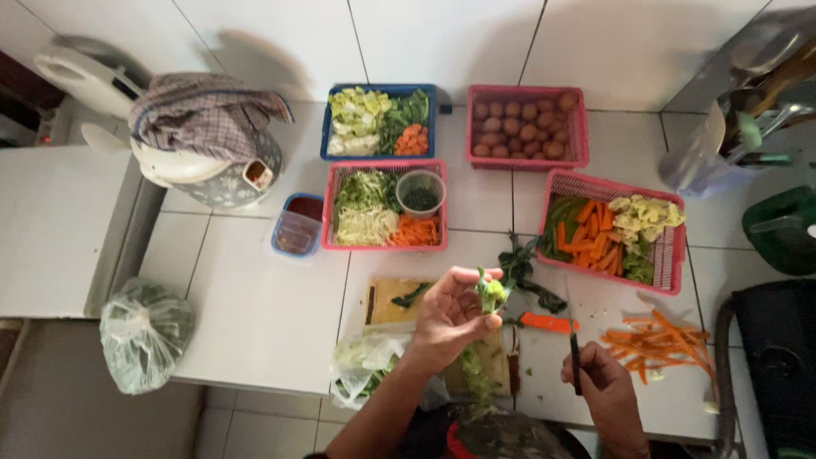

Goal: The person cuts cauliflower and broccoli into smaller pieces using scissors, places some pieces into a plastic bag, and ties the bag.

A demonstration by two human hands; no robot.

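Holding: left hand pinches a small green floret, thumb and fingertips closed on it, lifted above the board
Right hand: right hand fist wrapped around a dark-handled knife, blade pointing away from the wrist, up toward the baskets
Floret place: at the left fingertips, just left of a leafy green sprig
Under left fingers: wooden cutting board with green scraps on it
Below left wrist: clear plastic bag of greens at the counter edge
Between hands: orange-handled peeler, near the right fingers, apart from both hands
Right of right fingers: loose carrot strips on the white counter
Beyond fingertips: red basket of shredded cabbage and carrot with a small tub inside
Far right of fingertips: red basket with carrot sticks and pale leaves
Further back: blue basket of greens; red basket of brown round items
Far left: rice cooker with a checked cloth draped over it; a knotted bag hangs off the counter edge
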